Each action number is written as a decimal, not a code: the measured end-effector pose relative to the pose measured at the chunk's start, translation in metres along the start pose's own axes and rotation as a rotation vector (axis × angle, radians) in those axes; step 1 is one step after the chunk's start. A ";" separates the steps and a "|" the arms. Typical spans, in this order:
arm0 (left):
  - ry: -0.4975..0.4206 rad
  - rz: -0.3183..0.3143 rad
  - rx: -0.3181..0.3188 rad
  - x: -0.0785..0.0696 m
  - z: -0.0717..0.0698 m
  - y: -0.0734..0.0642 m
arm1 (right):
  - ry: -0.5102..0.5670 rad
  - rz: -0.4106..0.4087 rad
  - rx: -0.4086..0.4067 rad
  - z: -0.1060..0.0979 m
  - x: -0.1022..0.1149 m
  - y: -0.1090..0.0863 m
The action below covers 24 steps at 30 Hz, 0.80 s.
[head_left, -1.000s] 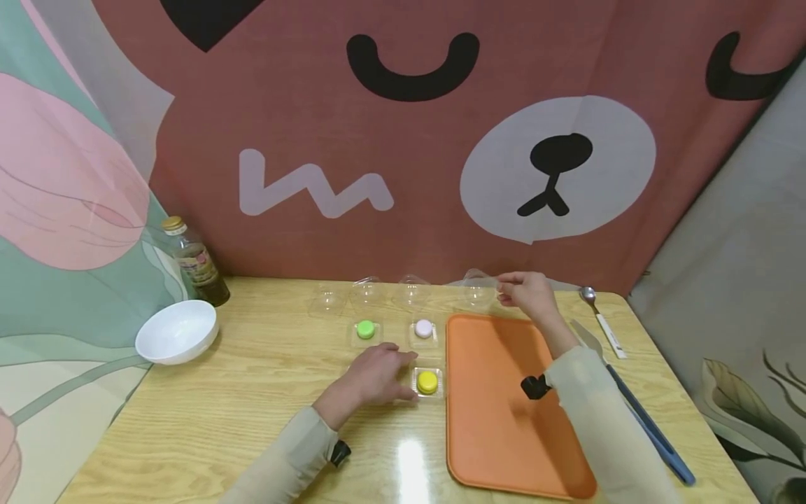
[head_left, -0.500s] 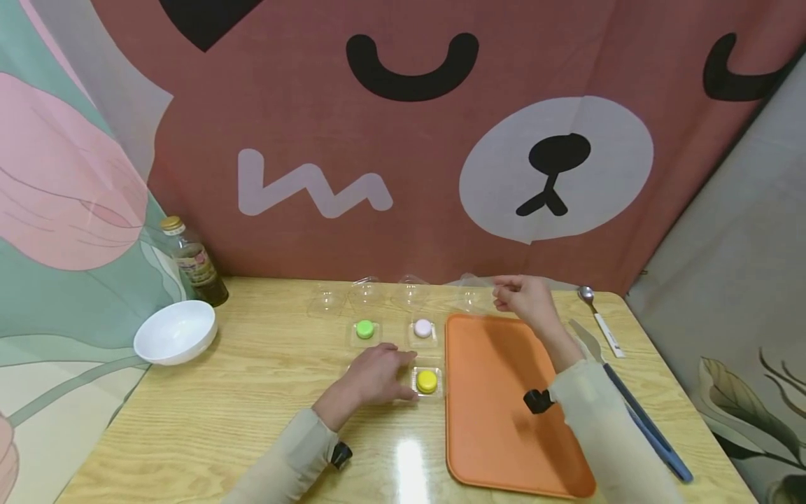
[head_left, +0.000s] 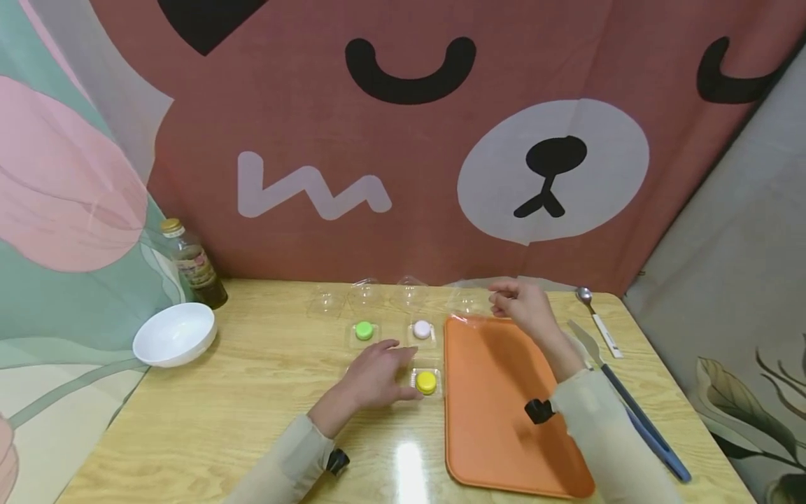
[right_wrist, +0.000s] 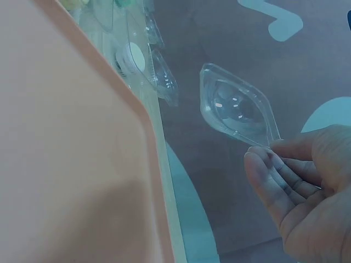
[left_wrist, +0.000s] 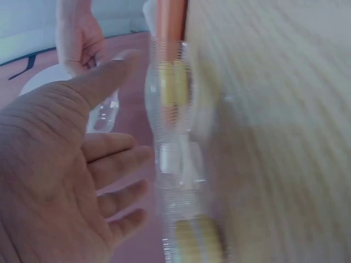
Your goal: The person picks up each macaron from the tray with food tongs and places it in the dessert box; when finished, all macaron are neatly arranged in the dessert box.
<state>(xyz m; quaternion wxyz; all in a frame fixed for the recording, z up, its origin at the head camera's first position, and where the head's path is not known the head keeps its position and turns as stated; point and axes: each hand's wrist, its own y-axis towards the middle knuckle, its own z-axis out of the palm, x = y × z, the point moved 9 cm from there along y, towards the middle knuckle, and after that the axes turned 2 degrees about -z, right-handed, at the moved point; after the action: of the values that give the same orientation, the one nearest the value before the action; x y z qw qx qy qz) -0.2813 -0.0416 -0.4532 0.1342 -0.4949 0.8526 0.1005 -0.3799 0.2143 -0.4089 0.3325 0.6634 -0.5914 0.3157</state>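
My right hand (head_left: 525, 306) pinches a clear domed plastic lid (right_wrist: 236, 109) by one corner, over the far end of the orange tray. My left hand (head_left: 376, 378) hovers low at the table, fingers loosely extended and thumb apart. Its thumb tip reaches the clear plastic base (head_left: 437, 393) that bears a yellow macaron (head_left: 426, 382). Behind sit a green macaron (head_left: 364, 330) and a pale pink macaron (head_left: 422, 330), each on its own clear base. Close by the left fingers, the left wrist view shows another macaron (left_wrist: 196, 241), which the hand hides from the head view.
Several more clear lids (head_left: 367, 292) lie along the table's back edge. An orange tray (head_left: 504, 420) covers the right middle. To its right are a spoon (head_left: 603, 329) and a blue-handled utensil (head_left: 651, 427). A white bowl (head_left: 175, 334) and a bottle (head_left: 196, 269) stand at left.
The clear lid in my right hand has moved left and slightly down. My left thumb has come a little closer to the yellow macaron; otherwise that hand stays in place.
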 end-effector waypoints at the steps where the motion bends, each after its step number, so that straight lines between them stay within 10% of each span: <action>1: -0.015 0.006 -0.027 -0.002 -0.005 -0.001 | 0.003 -0.009 -0.004 0.000 0.001 -0.001; 15: -0.497 -0.070 -0.203 0.005 -0.044 0.013 | -0.125 -0.213 -0.097 0.003 0.040 -0.019; 24: -0.661 -0.214 -0.172 0.012 -0.044 0.033 | -0.310 -0.602 -0.285 0.013 0.092 -0.052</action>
<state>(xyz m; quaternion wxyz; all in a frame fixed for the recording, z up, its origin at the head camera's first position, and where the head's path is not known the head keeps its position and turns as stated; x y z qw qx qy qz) -0.3210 -0.0485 -0.4147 0.3705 -0.5315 0.6949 0.3122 -0.3184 0.1551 -0.3456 0.4061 0.7947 -0.4509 0.0140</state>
